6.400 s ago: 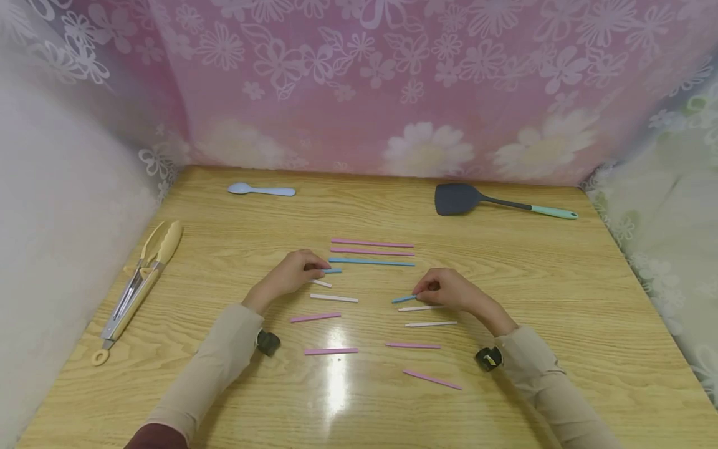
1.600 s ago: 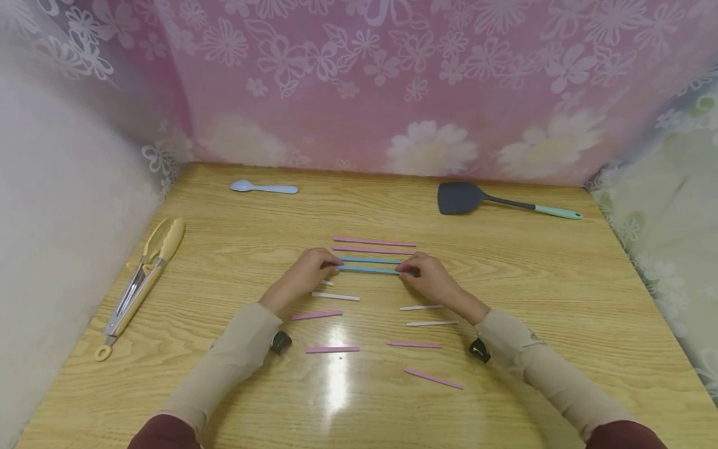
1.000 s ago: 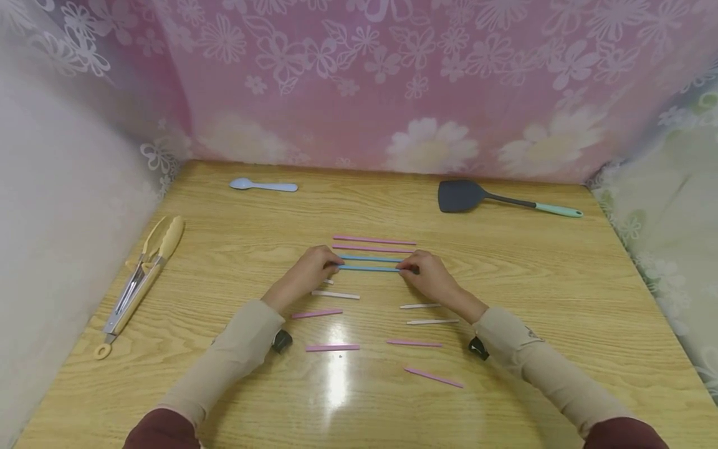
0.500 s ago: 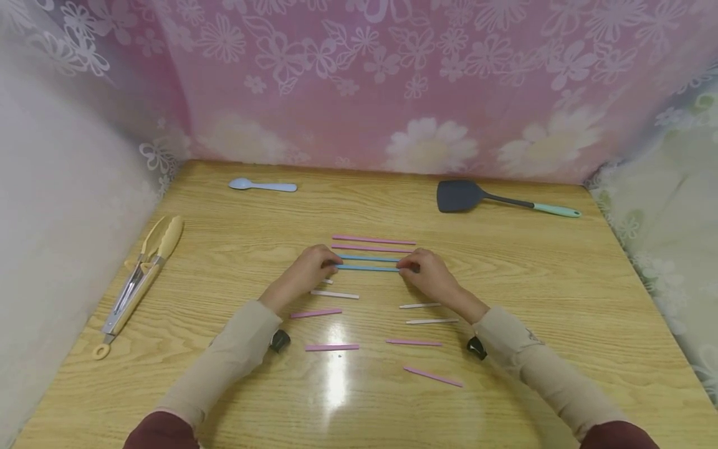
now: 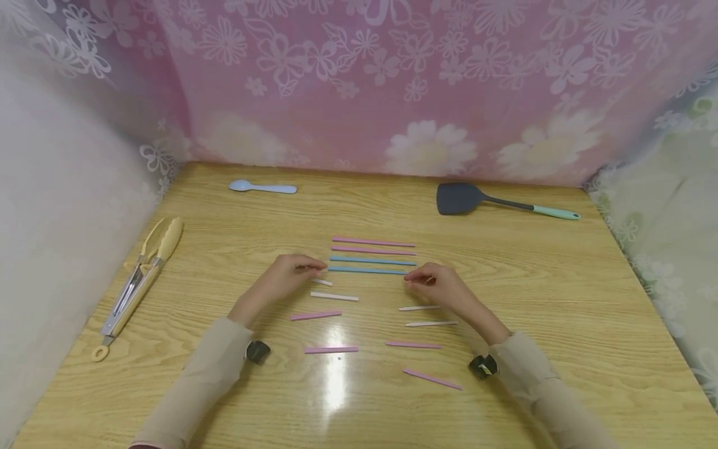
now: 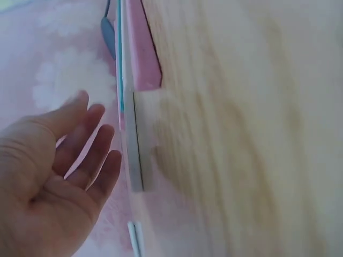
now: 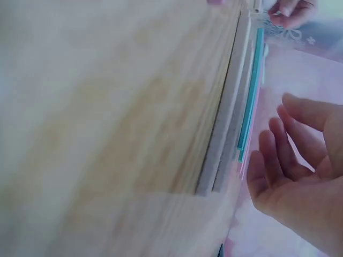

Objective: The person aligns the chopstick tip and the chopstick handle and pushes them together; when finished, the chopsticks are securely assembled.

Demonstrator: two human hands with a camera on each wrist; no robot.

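Observation:
In the head view, a long blue stick [image 5: 364,270], slim like a chopstick, lies on the wooden table between the two hands. My left hand [image 5: 286,275] is beside its left end, and my right hand [image 5: 443,287] is at its right end. Both wrist views show the left hand [image 6: 59,176] and the right hand [image 7: 300,160] with loosely bent fingers and nothing between them. Behind lies a second long blue stick [image 5: 373,260], then two long pink sticks [image 5: 373,242]. A short white stick [image 5: 322,282] is partly hidden by the left hand.
Nearer the body lie short white sticks [image 5: 335,296] and short pink sticks [image 5: 331,350], with others [image 5: 432,323] on the right. Tongs [image 5: 140,280] lie at the left edge, a light blue spoon [image 5: 262,187] and a dark spatula [image 5: 460,199] at the back.
Earlier each hand held a short blue stick; these came together end to end into one long stick behind the white ones. Both hands have now let go and drawn slightly apart.

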